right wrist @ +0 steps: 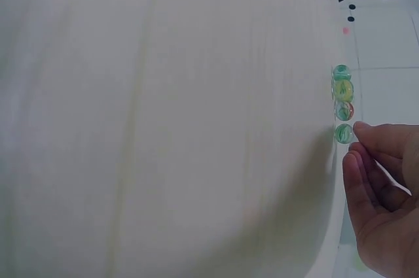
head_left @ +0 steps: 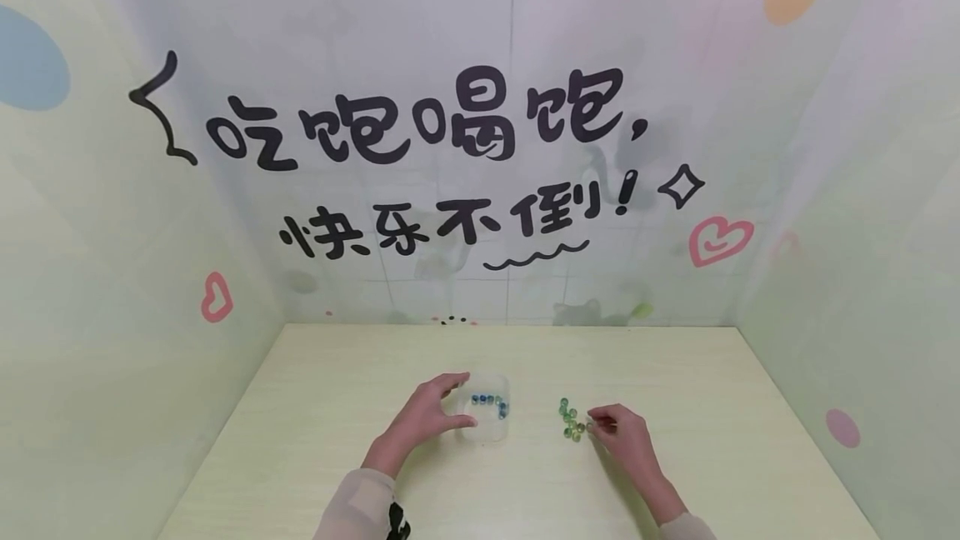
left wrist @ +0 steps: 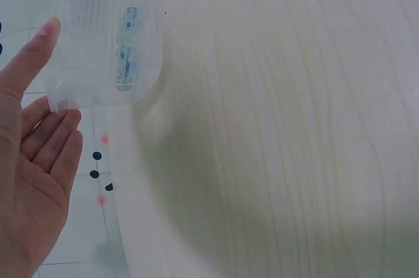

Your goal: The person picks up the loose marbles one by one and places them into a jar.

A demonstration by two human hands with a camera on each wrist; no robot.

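A clear plastic container stands on the table with several blue marbles inside. My left hand holds it at its left side, thumb toward the near edge and fingers at the far edge; the left wrist view shows the container between thumb and fingers. To the right lies a loose cluster of green and yellowish glass marbles. At its right edge my right hand pinches a green marble at the tips of thumb and forefinger. More marbles sit just beyond those fingertips.
The pale wood-grain table is walled by printed panels at the back and both sides. Black lettering and pink hearts decorate them. Bare tabletop separates the container from the cluster.
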